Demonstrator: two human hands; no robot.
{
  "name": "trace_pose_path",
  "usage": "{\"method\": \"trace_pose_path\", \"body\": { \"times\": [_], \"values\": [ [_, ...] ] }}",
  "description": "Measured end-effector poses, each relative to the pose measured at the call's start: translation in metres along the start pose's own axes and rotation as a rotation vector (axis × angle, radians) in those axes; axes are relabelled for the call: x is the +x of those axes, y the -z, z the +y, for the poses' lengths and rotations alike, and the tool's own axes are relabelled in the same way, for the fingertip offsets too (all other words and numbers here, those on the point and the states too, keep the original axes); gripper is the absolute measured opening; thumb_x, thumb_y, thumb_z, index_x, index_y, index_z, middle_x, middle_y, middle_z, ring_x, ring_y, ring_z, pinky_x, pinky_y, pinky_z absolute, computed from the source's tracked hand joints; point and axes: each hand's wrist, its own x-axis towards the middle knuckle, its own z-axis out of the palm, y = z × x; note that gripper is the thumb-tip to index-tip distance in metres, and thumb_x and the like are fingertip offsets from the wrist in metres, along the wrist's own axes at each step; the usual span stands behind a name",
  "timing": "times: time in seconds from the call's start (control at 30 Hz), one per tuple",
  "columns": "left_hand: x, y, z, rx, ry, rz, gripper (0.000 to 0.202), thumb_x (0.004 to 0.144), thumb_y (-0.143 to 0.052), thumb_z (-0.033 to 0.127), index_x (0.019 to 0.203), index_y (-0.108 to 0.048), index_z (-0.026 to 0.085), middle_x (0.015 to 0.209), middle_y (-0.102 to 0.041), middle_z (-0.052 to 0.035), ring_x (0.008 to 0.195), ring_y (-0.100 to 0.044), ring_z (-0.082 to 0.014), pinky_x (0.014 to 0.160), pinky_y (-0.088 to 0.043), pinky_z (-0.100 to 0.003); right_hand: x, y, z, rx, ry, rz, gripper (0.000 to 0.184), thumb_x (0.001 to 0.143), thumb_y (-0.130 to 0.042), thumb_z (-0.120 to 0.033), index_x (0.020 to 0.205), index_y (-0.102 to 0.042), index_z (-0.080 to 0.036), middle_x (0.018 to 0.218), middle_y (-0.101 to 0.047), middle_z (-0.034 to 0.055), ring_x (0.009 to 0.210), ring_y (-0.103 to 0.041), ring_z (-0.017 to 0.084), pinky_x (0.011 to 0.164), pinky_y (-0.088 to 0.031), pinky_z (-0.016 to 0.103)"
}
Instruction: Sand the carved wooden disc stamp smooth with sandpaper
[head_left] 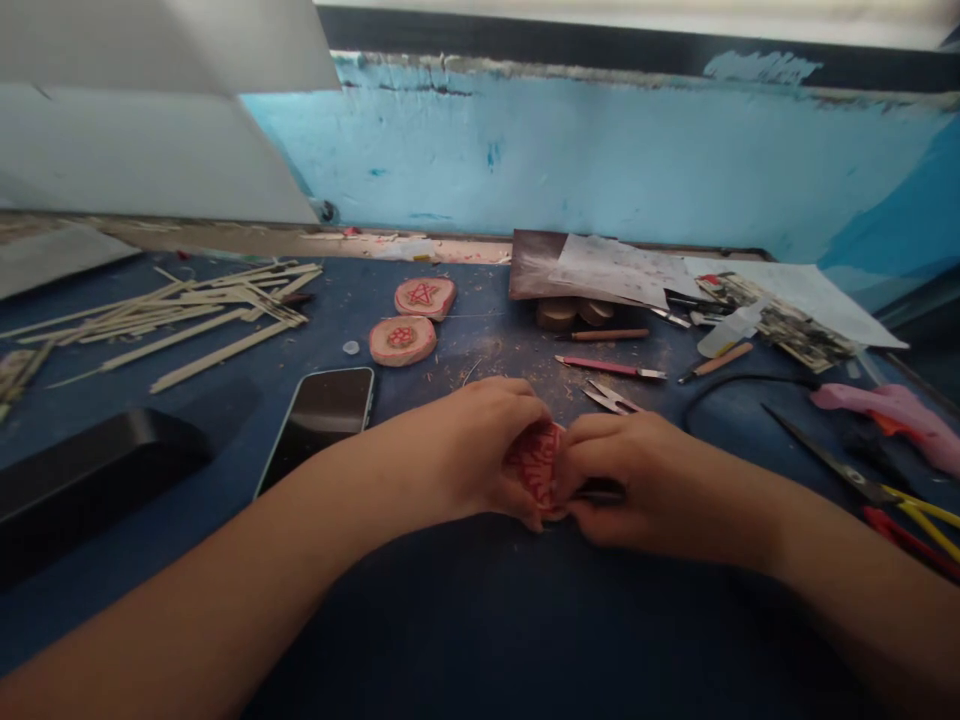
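Note:
A wood slice point(537, 465) with a carved red pattern is tilted up between my two hands over the blue table. My left hand point(491, 440) is closed around its left side, thumb below and fingers above. At its right edge, my right hand point(630, 470) is closed, fingers bent and pressed close to the slice. A dark shape shows between those fingers and the thumb; whether it is a tool or shadow I cannot tell. Just behind the right hand lie small snips point(611, 397). A craft knife point(611, 367) with a pink handle lies beyond them.
Two wood slices with red designs, a star one point(425, 296) and a flower one point(403, 340), lie behind. A phone point(319, 415), a black case point(105, 470) and bamboo sticks point(217, 310) are left. Rightward are scissors point(862, 485), a squeeze bottle point(733, 328) and a pink-wrapped tool point(892, 410).

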Motion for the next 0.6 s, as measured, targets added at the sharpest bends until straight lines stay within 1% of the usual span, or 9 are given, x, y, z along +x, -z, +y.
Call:
{"method": "trace_pose_path", "body": {
  "times": [0.1,0.13,0.23,0.33,0.37,0.47,0.6],
  "values": [
    [-0.0012,0.0001,0.0013,0.017,-0.01,0.006,0.063,0.065,-0.088,0.054,0.12,-0.067,0.03,0.113,-0.064,0.0034,0.101,-0.062,-0.0169,0.088,-0.047,-0.034,0.001,0.0005,-0.0006,-0.061,-0.039,0.061,0.015,0.084,-0.072,-0.008,0.092,-0.078,-0.02,0.093,-0.074,0.0015,0.082,-0.069,0.014,0.076,-0.05,0.025],
    [-0.0016,0.0001,0.0017,0.022,-0.003,0.006,0.063,0.065,-0.088,0.053,0.121,-0.067,0.03,0.114,-0.064,0.0031,0.101,-0.062,-0.0171,0.089,-0.047,-0.034,0.0013,0.0007,-0.0006,-0.059,-0.044,0.054,0.016,0.084,-0.072,-0.008,0.092,-0.078,-0.02,0.092,-0.074,0.0012,0.081,-0.068,0.014,0.075,-0.05,0.025],
    [-0.0021,-0.0001,0.0023,0.004,0.013,-0.001,0.067,0.064,-0.088,0.057,0.121,-0.067,0.03,0.113,-0.064,0.0032,0.099,-0.062,-0.017,0.086,-0.048,-0.034,0.0014,0.001,-0.0006,0.012,-0.033,-0.027,0.02,0.08,-0.073,-0.005,0.09,-0.078,-0.022,0.093,-0.074,-0.001,0.08,-0.068,0.012,0.074,-0.049,0.024],
    [-0.0026,-0.0001,0.0019,-0.006,0.007,-0.002,0.065,0.065,-0.087,0.057,0.121,-0.066,0.031,0.113,-0.064,0.0041,0.099,-0.062,-0.016,0.085,-0.048,-0.033,0.0007,0.001,-0.0005,-0.045,-0.036,0.043,0.015,0.085,-0.072,-0.009,0.092,-0.079,-0.02,0.095,-0.073,0.0019,0.083,-0.069,0.014,0.076,-0.05,0.026],
    [-0.0027,0.0,0.0018,-0.004,0.009,0.002,0.064,0.065,-0.087,0.057,0.12,-0.066,0.031,0.114,-0.064,0.004,0.099,-0.062,-0.0161,0.086,-0.047,-0.033,0.0005,0.001,-0.0006,-0.046,-0.031,0.048,0.015,0.085,-0.072,-0.009,0.092,-0.079,-0.02,0.095,-0.073,0.0019,0.083,-0.068,0.014,0.076,-0.05,0.026],
    [-0.0027,0.0008,0.0019,-0.009,0.017,0.004,0.064,0.064,-0.087,0.06,0.117,-0.067,0.03,0.113,-0.064,0.0026,0.1,-0.061,-0.0177,0.086,-0.047,-0.034,0.0002,0.0011,-0.0011,0.038,0.006,-0.029,0.021,0.08,-0.072,-0.003,0.089,-0.078,-0.02,0.095,-0.074,0.0001,0.083,-0.069,0.012,0.077,-0.05,0.023],
    [-0.0029,0.0018,0.0028,-0.025,0.01,-0.007,0.059,0.067,-0.085,0.057,0.116,-0.068,0.028,0.112,-0.064,0.0019,0.098,-0.062,-0.0172,0.085,-0.047,-0.034,0.0005,0.0023,0.0007,-0.038,-0.024,0.028,0.017,0.086,-0.071,-0.008,0.094,-0.079,-0.019,0.097,-0.073,0.0032,0.086,-0.069,0.015,0.079,-0.051,0.026]
  ]
}}
